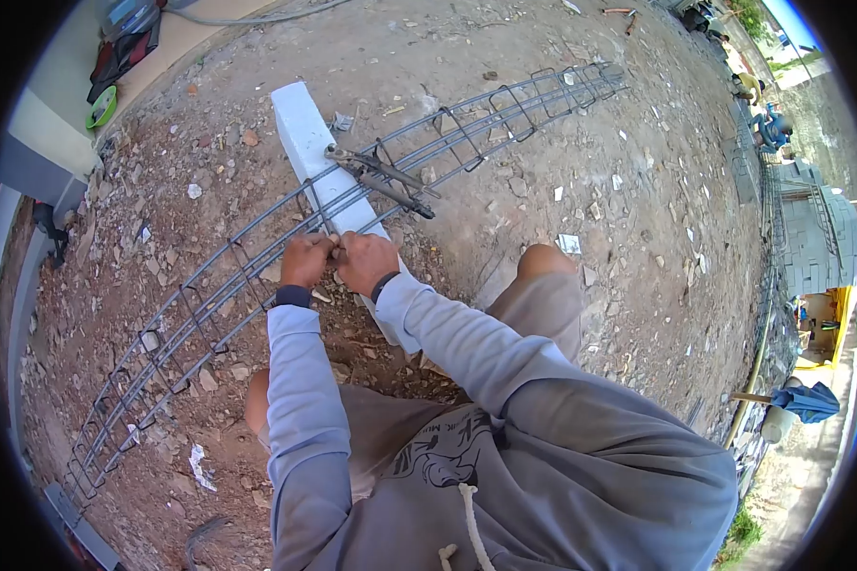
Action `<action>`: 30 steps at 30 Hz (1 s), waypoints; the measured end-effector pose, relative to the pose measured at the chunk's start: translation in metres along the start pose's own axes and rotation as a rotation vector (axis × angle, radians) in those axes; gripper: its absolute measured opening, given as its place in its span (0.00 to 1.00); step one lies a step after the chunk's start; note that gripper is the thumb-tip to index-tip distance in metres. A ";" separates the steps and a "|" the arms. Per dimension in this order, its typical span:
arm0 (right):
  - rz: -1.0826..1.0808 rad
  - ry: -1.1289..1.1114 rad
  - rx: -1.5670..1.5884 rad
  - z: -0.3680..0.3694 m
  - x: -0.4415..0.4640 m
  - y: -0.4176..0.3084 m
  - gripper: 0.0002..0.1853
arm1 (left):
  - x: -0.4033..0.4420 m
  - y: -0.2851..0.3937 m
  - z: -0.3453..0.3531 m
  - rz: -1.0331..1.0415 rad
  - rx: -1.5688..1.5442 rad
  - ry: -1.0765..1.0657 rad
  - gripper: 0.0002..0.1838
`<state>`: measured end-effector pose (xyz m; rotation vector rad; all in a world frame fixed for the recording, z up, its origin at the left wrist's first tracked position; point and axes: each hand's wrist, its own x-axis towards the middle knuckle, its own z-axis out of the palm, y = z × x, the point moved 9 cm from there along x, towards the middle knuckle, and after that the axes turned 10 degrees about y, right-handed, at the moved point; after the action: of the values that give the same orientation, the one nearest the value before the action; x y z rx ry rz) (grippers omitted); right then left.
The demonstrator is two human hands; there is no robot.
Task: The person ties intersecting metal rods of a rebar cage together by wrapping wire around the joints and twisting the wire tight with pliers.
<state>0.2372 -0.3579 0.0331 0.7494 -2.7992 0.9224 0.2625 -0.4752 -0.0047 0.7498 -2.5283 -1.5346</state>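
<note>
A long cage of steel rebar (486,124) with square stirrups runs diagonally over the ground, resting across a white block (303,128). At the cage's near side, just over the block, my left hand (305,260) and my right hand (368,262) meet with fingertips pinched together. Both are closed beside a stirrup; whatever is between the fingers is too small to make out. Dark, rusty pincers (383,181) lie on top of the cage beyond my hands, their handles apart.
Rubble and stone chips cover the dirt ground (486,257). A wall and ledge stand at left, with a green bowl (102,107) near them. Grey blocks (814,228) are stacked at far right, near a blue cloth (805,403). Other people are at the upper right.
</note>
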 end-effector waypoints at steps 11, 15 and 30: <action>0.633 -0.075 0.776 -0.018 -0.018 0.060 0.13 | 0.001 -0.018 0.006 -0.146 -0.144 0.031 0.18; 0.973 0.304 0.609 -0.077 -0.053 0.209 0.11 | -0.006 -0.012 0.001 -0.168 -0.025 0.089 0.21; 0.885 -0.566 -0.369 -0.010 -0.132 0.367 0.25 | -0.009 -0.005 -0.006 -0.234 0.140 0.217 0.23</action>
<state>0.1746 -0.0417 -0.1860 -0.4069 -3.6987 0.1996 0.2740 -0.4782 -0.0039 1.1983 -2.4744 -1.2607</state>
